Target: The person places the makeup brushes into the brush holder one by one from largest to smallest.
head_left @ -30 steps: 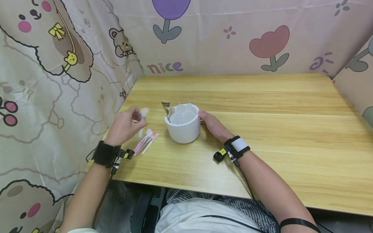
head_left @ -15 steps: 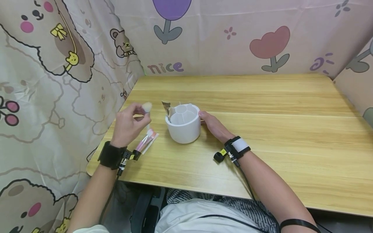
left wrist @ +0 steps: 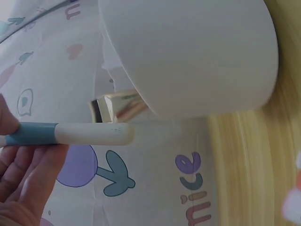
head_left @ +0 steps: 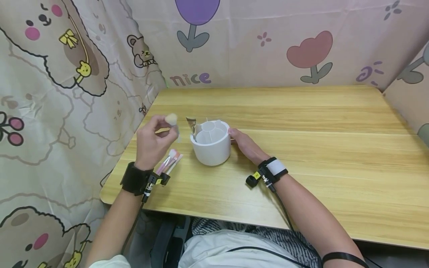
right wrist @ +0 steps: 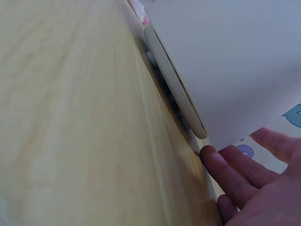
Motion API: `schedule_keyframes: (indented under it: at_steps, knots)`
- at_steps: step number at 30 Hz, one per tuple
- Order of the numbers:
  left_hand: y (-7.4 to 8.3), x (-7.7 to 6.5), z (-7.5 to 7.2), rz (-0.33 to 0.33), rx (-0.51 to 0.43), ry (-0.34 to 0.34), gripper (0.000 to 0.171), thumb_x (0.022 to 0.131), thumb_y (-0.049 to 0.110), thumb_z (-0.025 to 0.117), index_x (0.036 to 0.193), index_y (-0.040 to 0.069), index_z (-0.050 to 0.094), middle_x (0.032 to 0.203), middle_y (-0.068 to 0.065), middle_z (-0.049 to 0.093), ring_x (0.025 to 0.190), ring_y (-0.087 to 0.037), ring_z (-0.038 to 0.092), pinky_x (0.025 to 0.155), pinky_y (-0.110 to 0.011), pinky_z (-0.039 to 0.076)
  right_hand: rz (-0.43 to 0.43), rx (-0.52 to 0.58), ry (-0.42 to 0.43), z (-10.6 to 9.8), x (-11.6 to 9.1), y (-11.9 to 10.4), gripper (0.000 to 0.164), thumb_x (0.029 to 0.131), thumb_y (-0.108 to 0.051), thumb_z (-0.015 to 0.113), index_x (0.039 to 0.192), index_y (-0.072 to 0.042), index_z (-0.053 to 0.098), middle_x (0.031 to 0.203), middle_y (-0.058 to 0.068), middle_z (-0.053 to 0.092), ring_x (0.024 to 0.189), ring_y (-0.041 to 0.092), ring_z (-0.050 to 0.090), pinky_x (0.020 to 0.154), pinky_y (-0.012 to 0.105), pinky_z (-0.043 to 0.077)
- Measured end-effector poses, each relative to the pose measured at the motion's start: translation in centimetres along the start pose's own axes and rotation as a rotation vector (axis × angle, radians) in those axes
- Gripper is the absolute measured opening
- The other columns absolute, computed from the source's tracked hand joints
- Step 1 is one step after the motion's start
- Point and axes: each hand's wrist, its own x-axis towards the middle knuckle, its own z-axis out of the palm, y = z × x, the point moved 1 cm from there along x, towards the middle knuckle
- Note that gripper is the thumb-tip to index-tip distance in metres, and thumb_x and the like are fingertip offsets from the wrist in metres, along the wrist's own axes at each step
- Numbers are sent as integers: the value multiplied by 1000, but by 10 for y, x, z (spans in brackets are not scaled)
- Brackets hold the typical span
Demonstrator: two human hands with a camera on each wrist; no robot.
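My left hand (head_left: 155, 139) pinches a makeup brush (head_left: 171, 119) between thumb and fingers, its pale bristle head up, just left of a round white brush holder (head_left: 211, 153). In the left wrist view the brush handle (left wrist: 91, 134) is white with a blue-grey band, its rounded end toward the holder. My right hand (head_left: 247, 144) touches the holder's right side, its fingers reaching along the lower edge in the right wrist view. The holder has several compartments inside. A brush with a gold ferrule (head_left: 192, 126) stands in its left side.
A few makeup brushes, pink and white (head_left: 169, 160), lie on the wooden table (head_left: 301, 167) near my left wrist. A patterned curtain (head_left: 50, 149) hangs along the left edge, and another patterned cloth (head_left: 241, 56) covers the back. Each wrist wears a strapped camera with a cable.
My left hand has moved right and a little away from me with the brush, from above the lying brushes toward the holder. The right hand and the holder have stayed in place.
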Motion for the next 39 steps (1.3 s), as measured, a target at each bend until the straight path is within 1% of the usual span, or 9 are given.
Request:
schedule_keyframes:
  at_steps: [3, 5, 8, 10, 16, 18, 27, 34, 39]
  knots:
    - [2, -2, 2, 5, -80, 38, 21, 85, -10, 68, 106, -13, 64, 106, -26, 75, 95, 8, 71, 81, -10, 59, -1, -1, -2, 0, 0, 1, 60, 107, -58, 25, 155, -28, 46, 161, 2, 47, 145, 33, 49, 129, 56, 27]
    - [4, -2, 4, 10, -131, 55, 22, 85, -12, 67, 106, -15, 62, 104, -29, 73, 95, 14, 68, 82, -12, 60, 0, 0, 0, 0, 0, 1, 60, 107, -59, 25, 155, -29, 46, 161, 2, 47, 145, 33, 49, 129, 56, 27]
    - [7, -4, 6, 5, -194, 79, 22, 85, -13, 67, 106, -15, 61, 102, -30, 73, 94, 11, 70, 81, -15, 62, 1, 1, 0, 0, 0, 1, 60, 107, -59, 25, 155, -29, 45, 162, 2, 46, 145, 33, 49, 129, 56, 26]
    - [9, -7, 8, -6, -235, 98, 22, 86, -13, 67, 107, -15, 62, 102, -25, 74, 93, 8, 72, 80, -17, 63, 0, 3, -2, 0, -1, 1, 60, 108, -58, 25, 155, -29, 45, 162, 2, 46, 145, 33, 49, 130, 56, 25]
    - [12, -11, 14, -14, -322, 122, 25, 87, -11, 67, 111, -15, 62, 101, 15, 75, 93, 2, 75, 81, -21, 64, 0, 11, -7, -1, -1, 1, 59, 108, -57, 25, 156, -28, 45, 163, 2, 45, 145, 34, 48, 130, 57, 25]
    - [12, -12, 16, -5, -346, 117, 25, 88, -12, 66, 112, -16, 61, 102, 21, 73, 94, 1, 74, 82, -21, 64, 1, 13, -6, -1, -1, 1, 59, 108, -57, 25, 156, -28, 45, 163, 2, 45, 145, 34, 48, 130, 57, 25]
    - [12, -16, 23, -16, -376, 136, 27, 89, -12, 65, 115, -18, 58, 105, 25, 73, 96, 1, 74, 85, -19, 63, 1, 22, -6, 0, 0, 1, 58, 108, -56, 26, 154, -27, 47, 162, 1, 47, 146, 31, 48, 129, 55, 27]
    - [15, -18, 27, 3, -421, 184, 28, 90, -9, 66, 114, -19, 57, 105, 20, 74, 96, -1, 75, 83, -20, 64, 12, 22, -5, 0, -1, 0, 59, 108, -59, 26, 154, -29, 47, 163, 1, 45, 146, 32, 47, 130, 56, 24]
    - [14, -20, 32, 0, -424, 170, 28, 89, -9, 67, 114, -18, 58, 106, 20, 74, 97, 0, 75, 87, -22, 63, 11, 27, -8, 0, -1, 0, 58, 108, -58, 27, 154, -30, 47, 163, 1, 45, 146, 32, 47, 130, 56, 25]
